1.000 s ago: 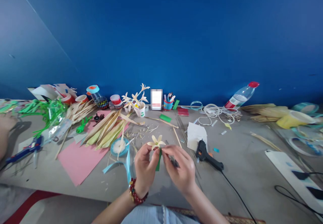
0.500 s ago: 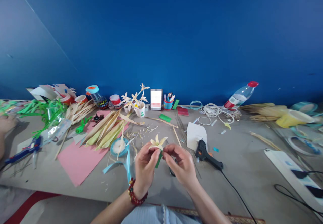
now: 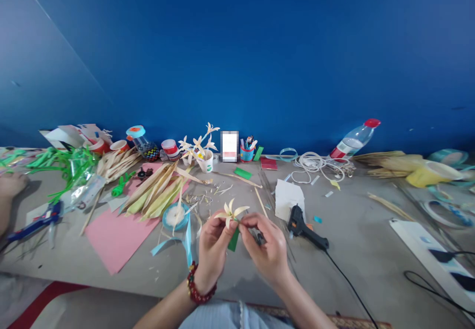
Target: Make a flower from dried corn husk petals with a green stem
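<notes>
A pale cream flower [image 3: 231,212] with narrow pointed petals is held up in front of me, over the table's near middle. My left hand [image 3: 215,242], a red bead bracelet [image 3: 200,287] at its wrist, pinches the flower's base between thumb and fingers. From under that pinch hangs a strip of green paper [image 3: 233,241]. My right hand [image 3: 266,245] is closed at the strip's upper end, thumb and forefinger pressed together just under the petals. The fingertips hide how strip and stem join.
A black glue gun [image 3: 304,227] lies to the right, its cord running toward me. Left are dried husks [image 3: 152,190], pink paper [image 3: 118,240] and a blue ribbon roll [image 3: 175,216]. Similar flowers stand in a white cup [image 3: 205,162]. Another person's hand [image 3: 13,185] rests far left.
The flower has turned and tilted slightly between my fingers, its petals shifting a little left. More of the green strip shows below. Both hands stay in nearly the same place.
</notes>
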